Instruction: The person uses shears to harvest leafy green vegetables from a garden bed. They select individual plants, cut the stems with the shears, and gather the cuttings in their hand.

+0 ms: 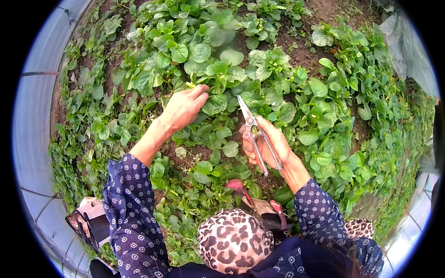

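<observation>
My right hand (269, 147) holds a pair of spring-loaded hand snips (251, 121). Their blades, nearly together, point up and away from me over the leaves, and the metal handles lie across my palm. Further left, my left hand (184, 107) pinches a green stem (190, 85) between thumb and fingers among the leafy plants. Round, broad green leaves (214, 104) lie just to the right of its fingertips. Whether that stem is cut or still rooted cannot be told.
Low leafy plants (323, 121) spread across brown soil (302, 57). A shoe (240, 189) and a leopard-print knee (234, 239) are below my hands. A bag (90, 222) stands at the lower left. Plastic sheeting (38, 114) borders the left side, with more (406, 45) at the upper right.
</observation>
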`<state>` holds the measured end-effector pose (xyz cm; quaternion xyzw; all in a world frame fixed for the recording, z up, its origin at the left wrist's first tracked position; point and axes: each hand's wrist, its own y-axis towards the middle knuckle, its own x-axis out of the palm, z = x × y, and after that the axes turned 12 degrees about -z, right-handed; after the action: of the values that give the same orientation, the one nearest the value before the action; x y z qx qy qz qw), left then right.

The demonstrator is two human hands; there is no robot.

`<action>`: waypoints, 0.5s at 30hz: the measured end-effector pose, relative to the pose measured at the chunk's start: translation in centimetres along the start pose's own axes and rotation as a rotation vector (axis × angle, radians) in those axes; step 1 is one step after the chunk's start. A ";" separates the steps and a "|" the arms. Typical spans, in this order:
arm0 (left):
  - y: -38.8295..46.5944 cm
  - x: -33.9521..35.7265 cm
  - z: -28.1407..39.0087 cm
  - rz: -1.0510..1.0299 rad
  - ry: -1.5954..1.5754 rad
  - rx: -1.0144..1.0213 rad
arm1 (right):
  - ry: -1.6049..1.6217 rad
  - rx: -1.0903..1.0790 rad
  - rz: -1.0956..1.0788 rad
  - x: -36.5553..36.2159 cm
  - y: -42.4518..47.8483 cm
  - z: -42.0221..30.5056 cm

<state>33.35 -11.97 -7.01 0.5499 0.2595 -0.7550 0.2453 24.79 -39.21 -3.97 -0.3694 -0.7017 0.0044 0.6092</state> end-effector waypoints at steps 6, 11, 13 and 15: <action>-0.7 0.2 0.3 0.034 0.045 -0.015 | -0.174 0.048 0.007 -1.8 2.7 -0.5; -0.2 -0.2 -0.2 0.026 0.065 -0.015 | -0.382 0.176 -0.050 -2.7 5.6 -2.3; -0.1 -0.3 -0.6 0.026 0.052 -0.021 | -0.362 0.178 -0.048 -2.7 6.8 -2.1; -0.2 -0.3 -0.9 0.024 0.038 -0.060 | -0.323 0.183 -0.040 -2.7 7.7 -1.6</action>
<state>33.94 -11.19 -6.95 0.5596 0.2802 -0.7333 0.2657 30.08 -35.77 -9.41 -0.2929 -0.7943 0.1151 0.5196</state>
